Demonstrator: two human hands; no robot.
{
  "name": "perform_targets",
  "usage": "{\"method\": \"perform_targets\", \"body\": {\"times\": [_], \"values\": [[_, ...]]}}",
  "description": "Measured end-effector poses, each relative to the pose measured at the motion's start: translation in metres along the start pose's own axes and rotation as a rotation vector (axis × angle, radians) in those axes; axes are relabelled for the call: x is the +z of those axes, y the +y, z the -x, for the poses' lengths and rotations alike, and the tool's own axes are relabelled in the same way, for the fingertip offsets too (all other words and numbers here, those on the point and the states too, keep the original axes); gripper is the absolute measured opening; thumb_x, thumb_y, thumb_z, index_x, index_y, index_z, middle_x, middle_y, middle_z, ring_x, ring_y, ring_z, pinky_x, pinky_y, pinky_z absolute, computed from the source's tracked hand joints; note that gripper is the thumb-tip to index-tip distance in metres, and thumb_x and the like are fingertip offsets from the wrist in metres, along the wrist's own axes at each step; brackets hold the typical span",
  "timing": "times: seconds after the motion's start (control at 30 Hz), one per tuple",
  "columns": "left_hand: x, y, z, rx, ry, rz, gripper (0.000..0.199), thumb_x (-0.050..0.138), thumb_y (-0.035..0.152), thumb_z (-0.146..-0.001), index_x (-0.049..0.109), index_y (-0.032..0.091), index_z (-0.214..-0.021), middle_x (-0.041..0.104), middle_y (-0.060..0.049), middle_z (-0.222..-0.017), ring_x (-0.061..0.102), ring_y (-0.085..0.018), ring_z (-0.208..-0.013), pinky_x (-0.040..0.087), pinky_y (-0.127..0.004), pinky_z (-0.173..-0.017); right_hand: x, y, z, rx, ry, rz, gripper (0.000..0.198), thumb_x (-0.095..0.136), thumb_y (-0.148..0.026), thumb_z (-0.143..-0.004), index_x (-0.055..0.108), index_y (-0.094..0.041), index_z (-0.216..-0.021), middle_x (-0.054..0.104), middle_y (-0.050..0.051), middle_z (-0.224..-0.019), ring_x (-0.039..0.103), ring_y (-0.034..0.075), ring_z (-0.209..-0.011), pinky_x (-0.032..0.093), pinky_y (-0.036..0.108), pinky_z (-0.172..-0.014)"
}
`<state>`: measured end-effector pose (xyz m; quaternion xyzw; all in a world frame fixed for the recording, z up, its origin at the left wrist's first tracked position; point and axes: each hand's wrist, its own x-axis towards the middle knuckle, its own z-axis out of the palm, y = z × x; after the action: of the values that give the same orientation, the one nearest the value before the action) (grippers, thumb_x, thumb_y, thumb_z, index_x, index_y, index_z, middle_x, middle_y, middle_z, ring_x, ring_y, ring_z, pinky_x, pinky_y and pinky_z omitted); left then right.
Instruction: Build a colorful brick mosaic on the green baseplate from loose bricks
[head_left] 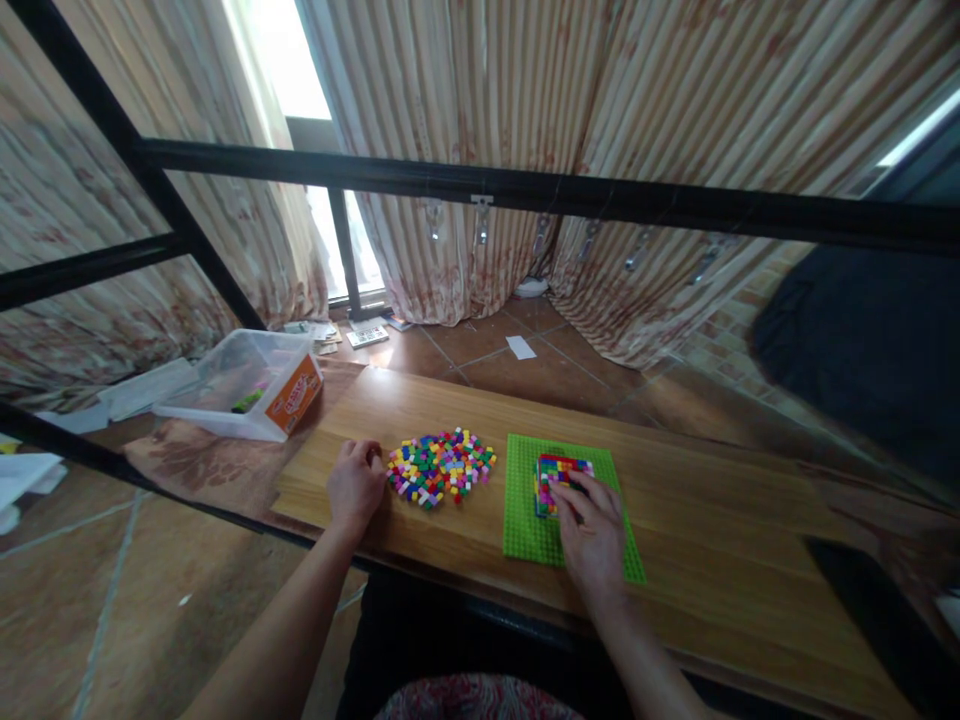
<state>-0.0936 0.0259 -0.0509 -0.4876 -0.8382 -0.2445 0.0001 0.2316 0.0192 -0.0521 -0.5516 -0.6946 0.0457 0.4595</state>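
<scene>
A heap of small multicoloured building bricks (439,467) lies on the wooden board. At its left edge rests my left hand (356,482), fingers curled in; whatever they may hold is hidden. To the right of the heap is a green studded baseplate (525,540). On the baseplate stands a low, squarish structure of coloured bricks (553,470), with red along its far edge. My right hand (592,520) is over the structure's near right part, thumb and fingers drawn together in a pinch at its top. Anything between those fingertips is too small to make out.
A clear plastic box (247,385) with an orange label stands beyond the board's left end. The wooden board (712,520) extends to the right, with a dark flat object (862,610) at that end. Black metal bars (525,185) cross ahead, before striped curtains (465,100).
</scene>
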Motion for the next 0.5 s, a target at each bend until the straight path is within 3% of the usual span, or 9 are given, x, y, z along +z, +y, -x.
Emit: {"method": "perform_targets", "body": {"times": [0.3, 0.5], "values": [[0.001, -0.003, -0.001, 0.013, -0.002, -0.003, 0.024, 0.045, 0.027, -0.089, 0.067, 0.021, -0.094, 0.064, -0.006, -0.099, 0.062, -0.020, -0.086, 0.043, -0.028, -0.065, 0.001, 0.000, -0.002, -0.003, -0.019, -0.007, 0.026, 0.052, -0.035, -0.090, 0.075, -0.025, -0.090, 0.065, 0.008, -0.108, 0.053, 0.023, -0.104, 0.046, 0.043, -0.090], [0.001, -0.003, 0.001, 0.005, 0.003, 0.027, 0.022, 0.046, 0.025, -0.089, 0.067, 0.020, -0.095, 0.064, -0.006, -0.098, 0.061, -0.018, -0.085, 0.043, -0.027, -0.068, -0.011, -0.007, -0.002, -0.019, -0.011, 0.020, 0.026, 0.052, -0.038, -0.091, 0.073, -0.025, -0.099, 0.065, 0.007, -0.111, 0.055, 0.023, -0.104, 0.044, 0.044, -0.092]]}}
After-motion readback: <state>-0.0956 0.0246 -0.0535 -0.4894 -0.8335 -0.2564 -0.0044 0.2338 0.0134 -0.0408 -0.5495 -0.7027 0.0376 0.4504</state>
